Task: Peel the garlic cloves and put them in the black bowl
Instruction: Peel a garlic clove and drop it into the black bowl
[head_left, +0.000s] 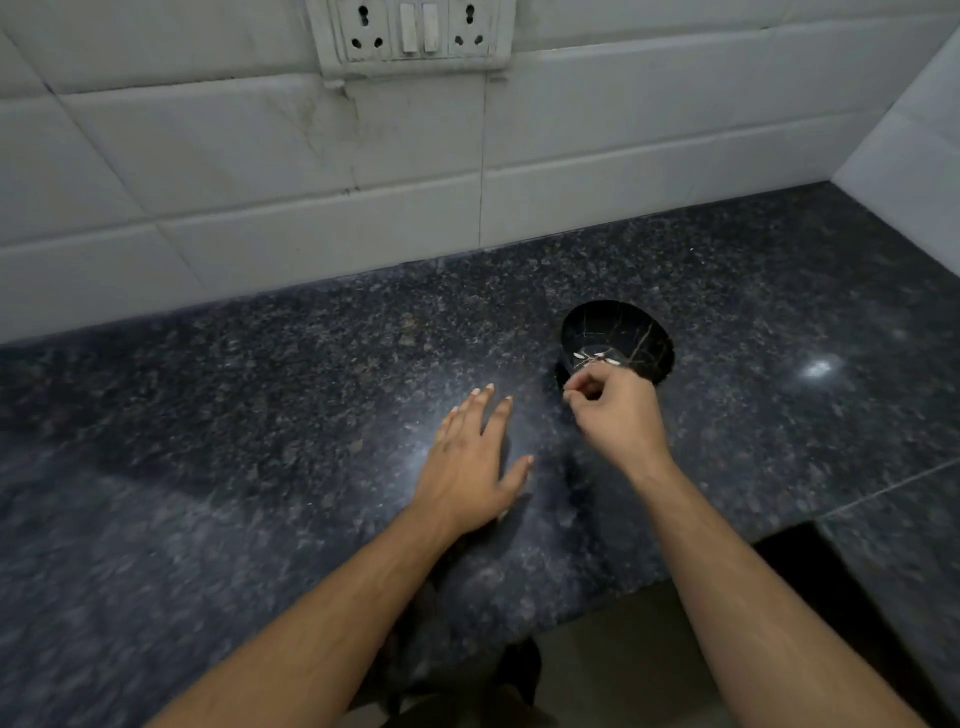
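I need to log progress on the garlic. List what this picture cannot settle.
- Head view: whether the right hand holds a clove; its curled fingers hide the grip.
- Head view: the pale bits in the black bowl are too small to tell cloves from skin.
- Head view: anything under the flat left hand on the counter is covered.

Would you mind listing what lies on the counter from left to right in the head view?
Left hand, flat with fingers straight on the counter → right hand, fingers curled, at the near rim of the bowl → black bowl, with a few pale bits in its bottom.
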